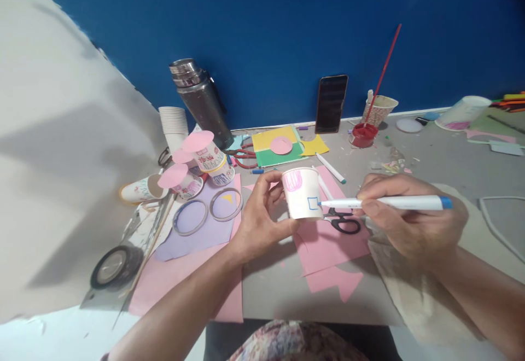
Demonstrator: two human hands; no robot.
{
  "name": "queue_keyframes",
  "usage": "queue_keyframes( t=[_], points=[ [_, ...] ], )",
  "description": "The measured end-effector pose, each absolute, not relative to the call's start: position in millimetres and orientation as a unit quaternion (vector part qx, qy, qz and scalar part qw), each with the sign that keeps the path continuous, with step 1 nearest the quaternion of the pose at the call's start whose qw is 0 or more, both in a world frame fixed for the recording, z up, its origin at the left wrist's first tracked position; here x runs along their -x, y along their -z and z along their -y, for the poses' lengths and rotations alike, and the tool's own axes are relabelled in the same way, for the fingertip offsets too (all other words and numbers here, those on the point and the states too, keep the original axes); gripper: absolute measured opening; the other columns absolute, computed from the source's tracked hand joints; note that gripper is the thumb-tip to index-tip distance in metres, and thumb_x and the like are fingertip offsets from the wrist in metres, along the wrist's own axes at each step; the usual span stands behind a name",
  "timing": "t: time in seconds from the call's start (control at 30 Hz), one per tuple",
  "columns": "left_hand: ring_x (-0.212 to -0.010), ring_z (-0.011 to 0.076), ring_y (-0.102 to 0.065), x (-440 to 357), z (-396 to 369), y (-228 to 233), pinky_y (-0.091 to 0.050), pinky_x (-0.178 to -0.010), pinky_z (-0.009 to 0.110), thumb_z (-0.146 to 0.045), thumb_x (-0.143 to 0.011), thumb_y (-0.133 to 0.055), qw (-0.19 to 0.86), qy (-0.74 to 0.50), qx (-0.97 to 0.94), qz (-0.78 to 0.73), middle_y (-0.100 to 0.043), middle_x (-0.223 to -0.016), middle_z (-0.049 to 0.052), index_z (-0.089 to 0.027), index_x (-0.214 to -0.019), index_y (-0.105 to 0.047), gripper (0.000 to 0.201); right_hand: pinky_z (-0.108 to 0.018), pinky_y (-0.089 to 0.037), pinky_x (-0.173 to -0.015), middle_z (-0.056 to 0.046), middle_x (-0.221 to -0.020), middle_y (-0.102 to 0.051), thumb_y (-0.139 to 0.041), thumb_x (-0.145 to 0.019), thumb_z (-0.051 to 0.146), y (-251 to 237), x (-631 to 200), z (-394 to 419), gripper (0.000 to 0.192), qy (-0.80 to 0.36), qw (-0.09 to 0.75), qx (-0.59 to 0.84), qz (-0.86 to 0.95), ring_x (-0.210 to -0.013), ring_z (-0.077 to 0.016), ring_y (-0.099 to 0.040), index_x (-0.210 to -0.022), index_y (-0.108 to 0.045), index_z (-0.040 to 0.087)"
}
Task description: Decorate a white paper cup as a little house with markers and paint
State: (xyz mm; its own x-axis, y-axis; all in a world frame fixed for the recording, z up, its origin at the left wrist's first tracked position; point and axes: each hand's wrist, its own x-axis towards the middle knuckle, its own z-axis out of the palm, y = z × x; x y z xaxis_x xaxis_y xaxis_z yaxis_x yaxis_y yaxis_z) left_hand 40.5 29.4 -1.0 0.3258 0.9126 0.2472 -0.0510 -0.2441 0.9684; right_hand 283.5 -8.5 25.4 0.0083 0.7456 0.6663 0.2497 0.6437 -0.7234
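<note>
My left hand point(259, 211) grips a small white paper cup point(302, 193), held upside down above the table, with a pink drawing and a small blue square on its side. My right hand point(404, 216) holds a white marker with a blue cap end point(389, 203). Its blue tip touches the cup right beside the blue square. Black-handled scissors point(343, 221) lie on pink paper point(328, 246) just under the cup and marker.
Decorated paper cups with pink lids point(197, 167) cluster at the left near a steel flask point(200, 101) and a cup stack point(174, 126). Tape rolls point(115, 266), rings, a phone point(330, 103), red paint pot point(363, 134) and brush cup point(379, 109) stand behind.
</note>
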Motion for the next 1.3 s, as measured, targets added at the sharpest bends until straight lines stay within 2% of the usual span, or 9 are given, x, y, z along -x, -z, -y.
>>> queue_keyframes(
  t=[0.37, 0.73, 0.97, 1.3],
  points=[
    [-0.129, 0.0291, -0.065, -39.7, -30.2, 3.5, -0.052, -0.116, 0.047, -0.024, -0.074, -0.090, 0.507, -0.472, -0.634, -0.344, -0.059, -0.136, 0.009, -0.026, -0.126, -0.052, 0.065, -0.032, -0.042, -0.047, 0.002, -0.065, -0.065, -0.069, -0.088, 0.006, -27.8, -284.1, 9.4, 0.016, -0.256, 0.583, 0.350, 0.687, -0.053, -0.0151, -0.059, -0.088, -0.074, 0.022],
    [-0.129, 0.0291, -0.066, -40.8, -30.3, 3.0, -0.051, -0.117, 0.047, -0.019, -0.074, -0.089, 0.515, -0.473, -0.634, -0.331, -0.060, -0.134, 0.008, -0.025, -0.125, -0.052, 0.063, -0.032, -0.043, -0.049, 0.002, -0.066, -0.066, -0.072, -0.089, 0.009, -27.3, -282.1, 8.1, 0.013, -0.223, 0.605, 0.337, 0.686, -0.054, -0.0147, -0.059, -0.092, -0.075, 0.020],
    [-0.133, 0.0301, -0.063, -43.1, -28.5, 2.9, -0.049, -0.120, 0.049, -0.021, -0.073, -0.088, 0.508, -0.466, -0.639, -0.341, -0.059, -0.135, 0.009, -0.025, -0.127, -0.052, 0.065, -0.033, -0.044, -0.050, -0.001, -0.071, -0.070, -0.073, -0.089, 0.007, -24.3, -282.8, 5.0, 0.015, -0.234, 0.574, 0.312, 0.720, -0.058, -0.0156, -0.061, -0.097, -0.075, 0.020],
    [-0.133, 0.0292, -0.064, -42.0, -30.0, 6.1, -0.050, -0.118, 0.045, -0.019, -0.072, -0.088, 0.519, -0.468, -0.636, -0.327, -0.059, -0.136, 0.008, -0.026, -0.127, -0.052, 0.066, -0.029, -0.041, -0.046, 0.004, -0.065, -0.066, -0.068, -0.090, 0.011, -27.1, -283.9, 10.3, 0.013, -0.195, 0.576, 0.386, 0.694, -0.051, -0.0113, -0.056, -0.084, -0.071, 0.022]
  ],
)
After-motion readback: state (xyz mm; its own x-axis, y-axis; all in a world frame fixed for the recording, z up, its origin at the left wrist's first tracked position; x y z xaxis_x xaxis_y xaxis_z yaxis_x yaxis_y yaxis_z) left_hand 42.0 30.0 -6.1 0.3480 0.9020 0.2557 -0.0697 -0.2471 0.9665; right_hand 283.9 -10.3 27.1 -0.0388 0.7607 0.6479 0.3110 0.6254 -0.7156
